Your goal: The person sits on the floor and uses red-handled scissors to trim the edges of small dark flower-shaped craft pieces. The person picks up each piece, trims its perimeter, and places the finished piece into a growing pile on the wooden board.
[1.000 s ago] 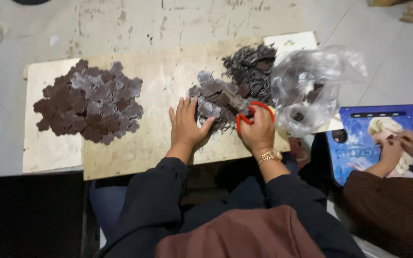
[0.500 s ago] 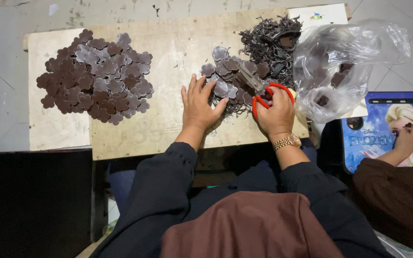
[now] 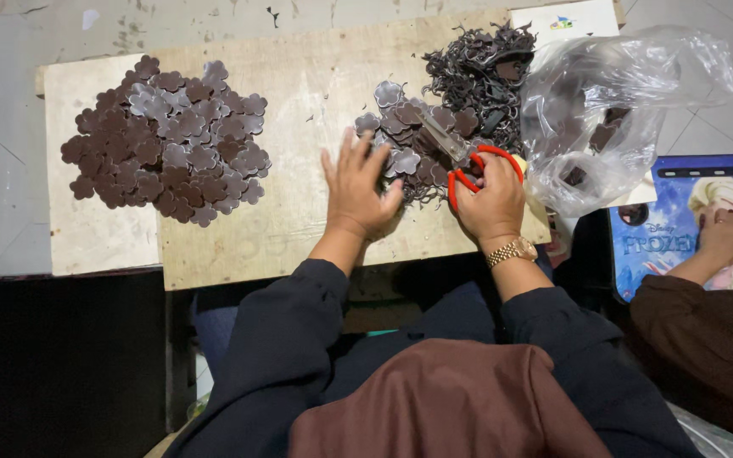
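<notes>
Wooden board (image 3: 299,93) unchanged; right hand (image 3: 489,199) still grips scissors (image 3: 468,165).

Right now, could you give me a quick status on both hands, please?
Right hand grips red-handled scissors. Left hand flat on brown flower cutouts. Clear plastic bag crowds the right.

On your table (image 3: 299,229), the cut shapes (image 3: 167,140) lie left; scraps (image 3: 481,72) sit behind your scissors (image 3: 472,165) (bag (image 3: 612,110) right).

The person wears long dark navy sleeves reaching both wrists, a brown cloth draped over the chest, and a gold-coloured wristwatch (image 3: 511,252) on the right wrist.
</notes>
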`<state>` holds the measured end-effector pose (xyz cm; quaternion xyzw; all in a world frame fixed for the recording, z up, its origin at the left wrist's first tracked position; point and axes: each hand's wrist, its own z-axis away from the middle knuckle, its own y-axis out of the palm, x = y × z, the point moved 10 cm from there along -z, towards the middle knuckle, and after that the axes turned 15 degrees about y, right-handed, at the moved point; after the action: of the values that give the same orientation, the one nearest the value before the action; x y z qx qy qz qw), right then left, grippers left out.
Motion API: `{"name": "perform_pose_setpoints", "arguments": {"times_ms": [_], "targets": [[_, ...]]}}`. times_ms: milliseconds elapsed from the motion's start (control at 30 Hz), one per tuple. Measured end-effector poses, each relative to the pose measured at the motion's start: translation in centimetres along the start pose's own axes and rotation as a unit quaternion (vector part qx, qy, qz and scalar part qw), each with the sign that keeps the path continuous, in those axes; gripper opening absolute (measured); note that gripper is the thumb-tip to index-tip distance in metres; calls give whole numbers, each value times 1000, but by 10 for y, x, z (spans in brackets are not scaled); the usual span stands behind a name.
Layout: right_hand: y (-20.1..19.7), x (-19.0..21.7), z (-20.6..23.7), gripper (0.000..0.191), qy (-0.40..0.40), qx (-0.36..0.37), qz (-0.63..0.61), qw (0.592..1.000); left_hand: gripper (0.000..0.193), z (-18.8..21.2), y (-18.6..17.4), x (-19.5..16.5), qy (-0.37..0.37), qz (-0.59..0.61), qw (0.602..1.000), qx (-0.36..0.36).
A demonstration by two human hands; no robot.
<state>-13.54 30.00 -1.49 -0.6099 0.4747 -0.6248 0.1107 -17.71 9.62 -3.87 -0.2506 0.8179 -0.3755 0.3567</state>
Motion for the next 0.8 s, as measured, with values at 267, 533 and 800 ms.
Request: {"name": "perform_pose_setpoints", "arguments": {"times_ms": [267,533,800], "targets": [[1,-2,-1,41,-5,-3,8,1000,46,-10,16,-11,38,-12,999,-4],[0,-1,1,36,-9,-7,21,1000,23,-9,7,15,-62,22,997,-39],[-1,0,1,39,-9,-1,1,1000,61,-6,2,28,-133,20,989,-57]]}}
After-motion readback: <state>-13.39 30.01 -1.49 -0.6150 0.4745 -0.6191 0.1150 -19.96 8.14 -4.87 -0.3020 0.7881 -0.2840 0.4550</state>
